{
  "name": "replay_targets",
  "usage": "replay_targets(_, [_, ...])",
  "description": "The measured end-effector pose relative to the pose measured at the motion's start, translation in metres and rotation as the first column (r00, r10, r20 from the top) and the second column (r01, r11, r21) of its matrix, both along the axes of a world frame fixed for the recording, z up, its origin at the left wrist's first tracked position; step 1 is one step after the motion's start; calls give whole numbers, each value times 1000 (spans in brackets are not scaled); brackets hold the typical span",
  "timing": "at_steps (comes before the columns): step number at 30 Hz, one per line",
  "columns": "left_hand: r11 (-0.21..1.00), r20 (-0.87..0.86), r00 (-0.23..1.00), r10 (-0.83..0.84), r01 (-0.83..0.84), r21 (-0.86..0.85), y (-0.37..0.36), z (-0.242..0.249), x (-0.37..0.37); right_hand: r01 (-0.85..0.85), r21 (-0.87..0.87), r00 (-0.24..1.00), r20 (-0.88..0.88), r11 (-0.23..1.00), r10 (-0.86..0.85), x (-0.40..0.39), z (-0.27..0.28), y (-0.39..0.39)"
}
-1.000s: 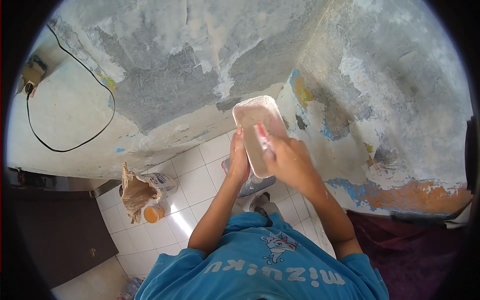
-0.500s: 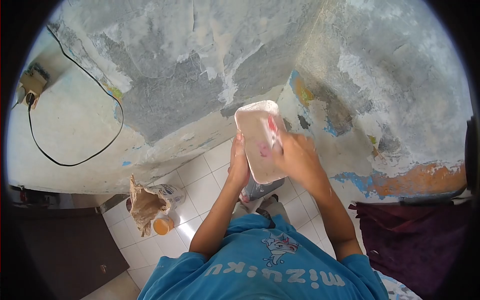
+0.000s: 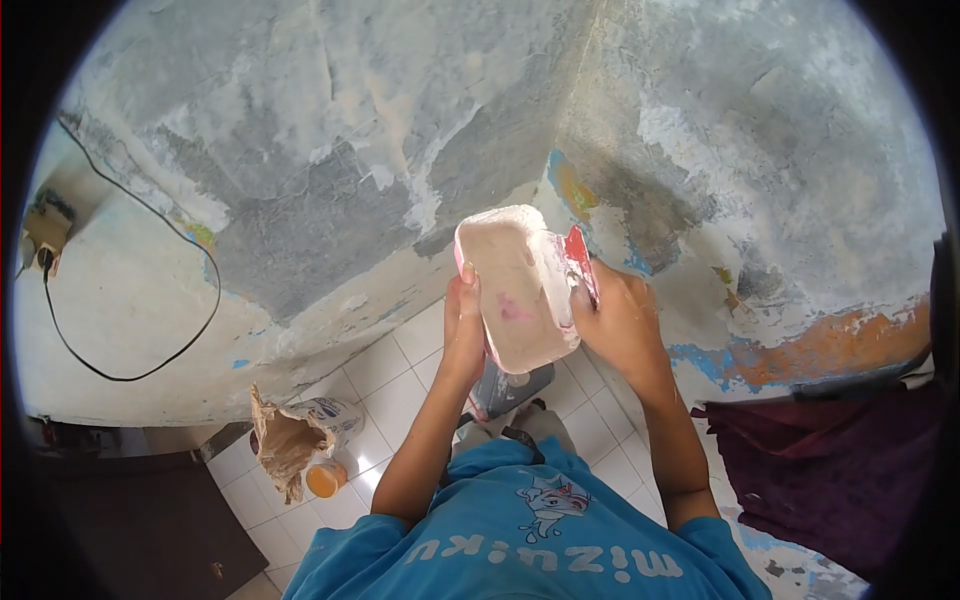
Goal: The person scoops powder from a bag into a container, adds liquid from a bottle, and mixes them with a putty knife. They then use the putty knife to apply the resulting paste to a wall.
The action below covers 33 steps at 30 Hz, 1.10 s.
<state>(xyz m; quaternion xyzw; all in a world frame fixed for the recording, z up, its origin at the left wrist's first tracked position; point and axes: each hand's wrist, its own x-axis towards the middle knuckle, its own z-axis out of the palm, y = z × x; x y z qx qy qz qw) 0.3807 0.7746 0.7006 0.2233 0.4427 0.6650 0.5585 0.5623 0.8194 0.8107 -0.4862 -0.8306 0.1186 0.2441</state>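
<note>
My left hand (image 3: pixel 463 325) grips the left side of a rectangular plastic tub (image 3: pixel 510 335), thumb over the rim. A thin beige film and a pink patch show on the tub's inside, with white paste along its right wall. In my right hand (image 3: pixel 622 318) is a putty knife (image 3: pixel 577 262), red and smeared with white paste. It is at the tub's right rim, apparently touching it. My fingers hide part of the knife.
Patchy grey plaster covers the wall (image 3: pixel 360 190) and the corner ahead. A torn paper bag (image 3: pixel 285 440) and an orange-topped container (image 3: pixel 325 480) stand on the tiled floor. A cable (image 3: pixel 215 290) hangs at left. Dark red cloth (image 3: pixel 820 470) lies at right.
The putty knife has moved from over the tub's inside to its right rim, with my right hand shifting rightward. White paste now shows along that wall. The view has shifted slightly.
</note>
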Motion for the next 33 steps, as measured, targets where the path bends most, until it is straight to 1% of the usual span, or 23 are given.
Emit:
replay_targets(2, [1000,-45,999,-22,22,-7,12,-7,10,-14,1,1000,-25,1000,14,18,2,11])
replay_targets(4, [1000,-51,999,3,-5,-30,23,-10,23,11,-114,998,-64,993,-18,38,9,24])
replay_targets(5, [1000,-51,999,4,-5,-30,28,-12,31,10,-114,998,-65,993,-18,47,12,29])
replay_targets(7, [999,26,999,35,-35,-9,38,-7,46,3,-196,991,-129,981,-29,66,16,41])
replay_targets(10, [999,-13,999,46,-46,-21,48,-6,61,-51,-239,974,-225,970,-4,99,19,61])
replay_targets(11, [999,-13,999,49,-49,-19,52,-5,66,-54,-237,974,-225,970,-1,108,22,68])
replay_targets(13, [998,-30,998,47,-48,-32,56,-5,76,-98,-303,951,-309,948,0,129,24,78])
replay_targets(14, [998,-30,998,51,-52,-32,58,-6,80,-99,-257,953,-302,961,18,144,12,87])
replay_targets(15, [997,9,998,70,-70,-13,60,-8,84,-104,-261,953,-302,960,21,154,13,93])
replay_targets(17, [996,52,995,90,-90,6,65,-10,93,-117,-368,940,-340,922,-16,169,18,102])
replay_targets(18, [997,68,995,72,-71,-13,67,-9,97,-145,-286,922,-385,947,25,168,17,103])
replay_targets(19, [998,83,995,53,-50,-35,68,-8,100,-150,-289,922,-386,946,28,172,17,105])
replay_targets(20, [998,82,995,57,-54,-38,70,-7,103,-154,-247,943,-325,957,68,176,18,107])
replay_targets(21, [999,109,994,-7,12,-46,72,-5,106,-158,-205,960,-259,966,102,180,19,108])
replay_targets(22, [996,138,988,-70,78,-52,74,-1,111,-158,-208,961,-258,965,102,183,24,108])
replay_targets(23, [995,139,988,-69,77,-56,75,3,114,-225,-106,964,-166,969,206,184,31,107])
replay_targets(24, [985,139,981,-137,150,-88,76,14,117,-301,-11,952,-64,954,300,186,34,106])
replay_targets(25, [968,141,969,-202,219,-120,77,24,119,-306,-16,950,-67,952,304,191,30,109])
replay_targets(26, [968,142,970,-197,215,-128,78,32,120,-431,165,902,43,887,430,197,21,112])
replay_targets(27, [964,113,965,-236,247,-99,80,38,121,-548,323,836,173,771,521,204,11,114])
replay_targets(29, [957,85,958,-273,280,-73,82,53,123,-556,300,831,212,775,514,218,-10,114])
replay_targets(31, [955,54,965,-258,263,-140,82,66,122,-573,397,818,224,717,530,232,-17,120])
replay_targets(33, [958,43,966,-256,260,-120,83,65,117,-575,411,817,241,708,524,245,-15,121])
